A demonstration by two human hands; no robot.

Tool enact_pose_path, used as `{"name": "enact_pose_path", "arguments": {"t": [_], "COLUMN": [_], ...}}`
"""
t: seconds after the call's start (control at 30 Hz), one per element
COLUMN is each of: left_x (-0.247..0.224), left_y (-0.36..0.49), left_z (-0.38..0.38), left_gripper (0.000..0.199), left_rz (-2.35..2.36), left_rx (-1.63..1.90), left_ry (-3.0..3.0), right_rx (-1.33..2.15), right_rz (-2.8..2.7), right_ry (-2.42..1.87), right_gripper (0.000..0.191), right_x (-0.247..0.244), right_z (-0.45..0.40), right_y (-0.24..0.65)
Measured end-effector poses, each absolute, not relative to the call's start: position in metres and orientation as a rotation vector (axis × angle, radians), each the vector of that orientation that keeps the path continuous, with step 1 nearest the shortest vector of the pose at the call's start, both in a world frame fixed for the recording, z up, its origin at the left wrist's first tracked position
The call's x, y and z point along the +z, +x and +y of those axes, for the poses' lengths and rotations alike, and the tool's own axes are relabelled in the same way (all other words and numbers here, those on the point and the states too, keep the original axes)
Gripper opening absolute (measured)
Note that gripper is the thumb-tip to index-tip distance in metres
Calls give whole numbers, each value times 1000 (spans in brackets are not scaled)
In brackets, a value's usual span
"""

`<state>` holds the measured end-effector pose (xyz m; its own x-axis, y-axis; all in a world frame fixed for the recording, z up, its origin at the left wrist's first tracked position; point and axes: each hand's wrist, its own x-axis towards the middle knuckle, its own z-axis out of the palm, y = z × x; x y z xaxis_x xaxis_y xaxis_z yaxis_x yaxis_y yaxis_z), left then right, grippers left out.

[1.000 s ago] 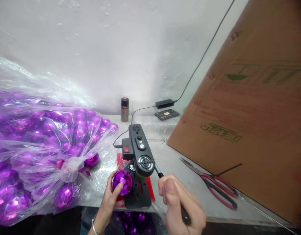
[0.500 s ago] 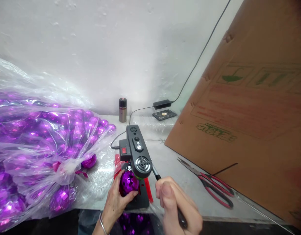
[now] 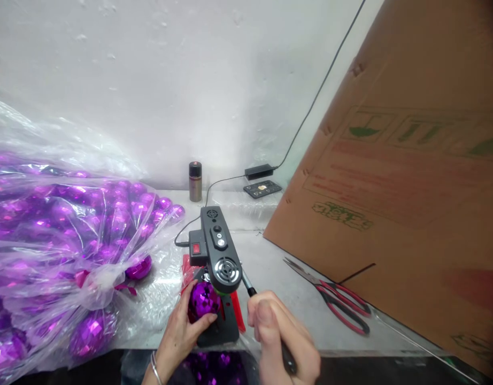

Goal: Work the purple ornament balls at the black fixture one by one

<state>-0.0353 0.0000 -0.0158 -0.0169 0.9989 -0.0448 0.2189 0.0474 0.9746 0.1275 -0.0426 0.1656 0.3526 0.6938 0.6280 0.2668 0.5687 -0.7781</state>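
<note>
My left hand (image 3: 186,326) has its fingers and thumb closed round a shiny purple faceted ball (image 3: 205,300). The ball sits over the base of a small black bench machine (image 3: 221,246), under its rounded head and touching or very close to it. A red switch (image 3: 195,248) shows on the machine's side. My right hand (image 3: 284,337) is wrapped round the black grip of the machine's lever (image 3: 287,358), which angles down toward me from the machine's right side. Part of the ball's far side is hidden by the machine's head.
A clear plastic bag (image 3: 98,289) of purple balls fills the left. Red-handled scissors (image 3: 330,299) lie at right beside a large cardboard box (image 3: 383,187). At the back stand a dark cylindrical bottle (image 3: 195,182), a phone (image 3: 262,189) and a power adapter (image 3: 259,171). More balls (image 3: 218,366) show below the table edge.
The view has shifted slightly, so most things appear a little further left. Both hands keep their holds on the ball and the lever.
</note>
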Motion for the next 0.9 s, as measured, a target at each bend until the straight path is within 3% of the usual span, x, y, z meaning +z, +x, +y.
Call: {"name": "enact_pose_path", "arguments": {"t": [0.53,0.73,0.9], "left_x": [-32,-30,-32], "left_y": [-47,-63,-55], "left_z": [2,6,6], "left_gripper": [105,103,113], "left_rz": [1389,1281,1358], "left_rx": [1141,1071,1121], "left_ry": [1145,1091,1078], "right_rx": [218,282,346], "right_rz": [-1485,-1316,-1231], "right_ry": [-856,-931,-962], "right_gripper": [37,39,40], "right_x": [156,160,162], "right_z": [-32,-39,-43], "right_y": [154,137,128]}}
